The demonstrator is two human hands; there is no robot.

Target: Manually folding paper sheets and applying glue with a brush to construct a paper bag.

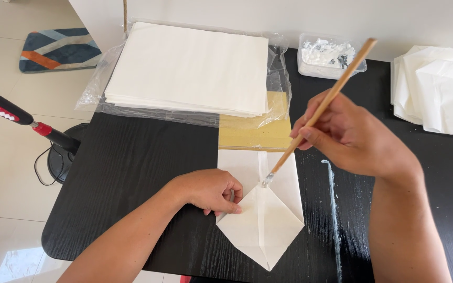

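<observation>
Gluing step on a folded white paper piece (268, 222), lying near the front edge of the black desk (132, 157), its point toward the person. Right hand (349, 139) closed in a pen-like pinch on a wooden-handled brush (318, 112); bristle tip touching the paper where the folded flaps meet near the top centre. Left hand (211, 189) mostly curled, fingertips (232, 208) pressing down on the left flap edge, gripping nothing, just pinning the sheet flat.

Judged step: paste being laid along the flap seam. Next move likely calls for a light, steady stroke along the fold while the left hand keeps the sheet from sliding, with the paste kept off the desk.

Surroundings: yellow-brown card (255, 131) just behind the folded piece, partly under a stack of white paper sheets (190, 68) lying on a clear plastic wrapper (93, 86). Clear plastic tub (331, 55) with white paste at the desk's back edge. Pile of folded white pieces (436, 91) at far right. White paste smear (333, 194) streaked on the desk to the right of the folded piece.

Room: pale tiled floor (6, 157), patterned mat (58, 50) at upper left, red-and-black handle (6, 112) and a black round base with cable at left, white wall behind.
</observation>
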